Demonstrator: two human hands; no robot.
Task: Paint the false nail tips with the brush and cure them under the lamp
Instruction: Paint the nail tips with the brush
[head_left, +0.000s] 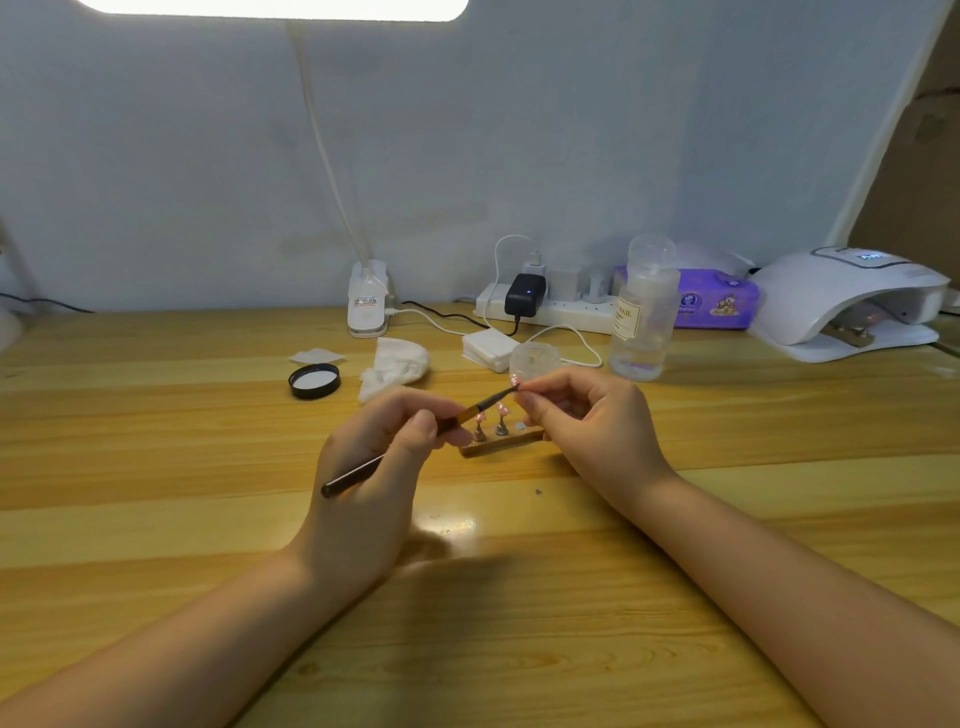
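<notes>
My left hand (374, 467) grips a thin dark brush (358, 472), its bristle end pointing up and right. The brush tip touches a small pink nail tip (517, 385) that my right hand (587, 421) pinches between thumb and forefinger. Below the hands a small wooden holder (498, 446) stands on the table with two pink nail tips on stands (491, 421) and one bare metal spot. A white curing lamp (852, 301) sits at the far right with another holder inside its opening.
Behind the hands stand a small clear jar (535, 358), its black lid (314, 381), a crumpled tissue (397, 364), a stack of cotton pads (491, 349) and a clear pump bottle (641, 312). A power strip (550, 306), desk lamp clamp (368, 301) and purple tissue pack (717, 304) line the wall.
</notes>
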